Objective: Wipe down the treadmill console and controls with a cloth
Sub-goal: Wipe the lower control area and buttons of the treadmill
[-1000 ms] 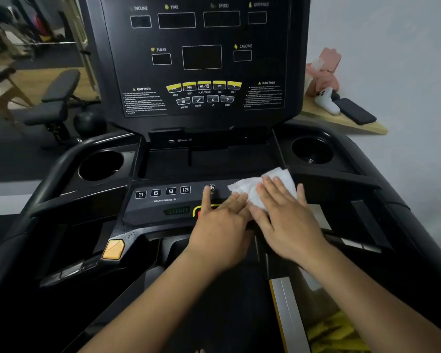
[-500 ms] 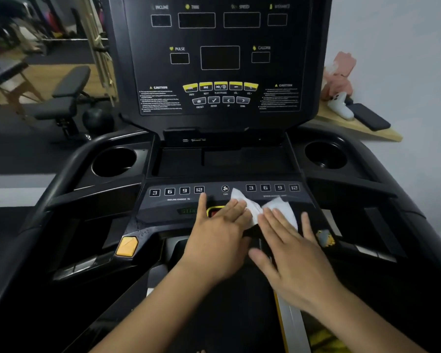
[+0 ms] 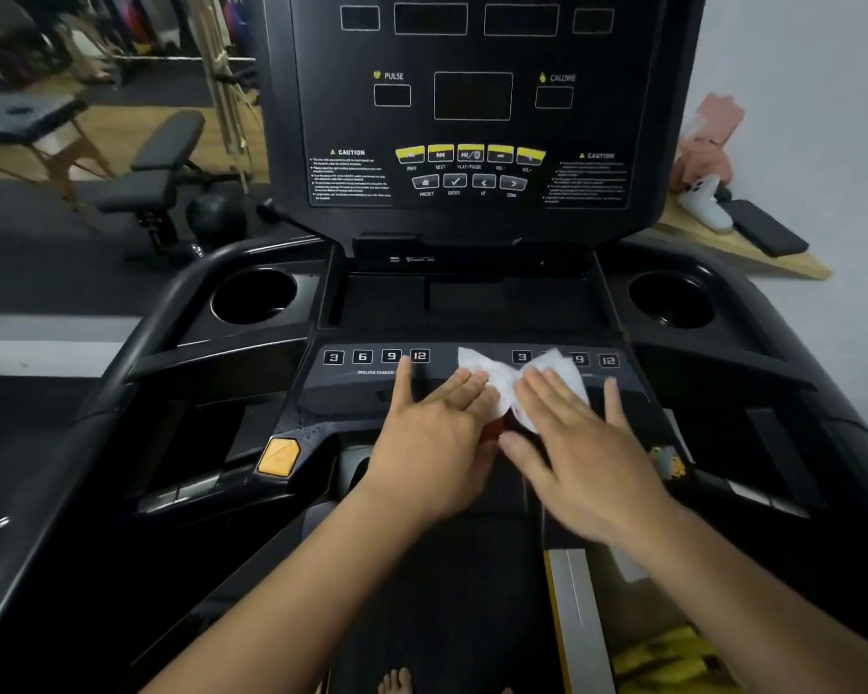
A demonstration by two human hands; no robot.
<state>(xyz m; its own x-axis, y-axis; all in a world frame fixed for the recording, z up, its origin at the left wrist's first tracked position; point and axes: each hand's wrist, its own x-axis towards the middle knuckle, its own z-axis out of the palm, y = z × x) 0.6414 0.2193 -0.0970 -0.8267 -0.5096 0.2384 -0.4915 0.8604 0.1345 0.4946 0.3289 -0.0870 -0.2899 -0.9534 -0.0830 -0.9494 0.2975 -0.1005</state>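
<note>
The white crumpled cloth (image 3: 514, 375) is lying at the middle of the lower control strip of the black treadmill console (image 3: 472, 303), and it is sitting further up than half a second ago. Back then it was drawn down towards the person, leaving all four of the right-hand white-numbered keys (image 3: 608, 361) bare; now its upper edge is covering the 6 and brushing the 9. A second ago it was blanketing that whole row, so the cloth is travelling back and forth over one patch.

The left hand (image 3: 432, 443) is lying flat, its straight fingers (image 3: 464, 388) pressing the cloth's left edge, thumb reaching up beside the 12 of the left-hand white-numbered keys (image 3: 377, 356). The right hand (image 3: 582, 448) is pressing the cloth's right half, its fingers (image 3: 547, 393) straight and fanned wide — neither hand is gripping anything. A small red button (image 3: 492, 430) is showing between the two hands.

Judging from this, the wiping is keeping to the middle and right of the strip — the left keys and the yellow button row (image 3: 469, 155) higher on the console look yet to be reached
</note>
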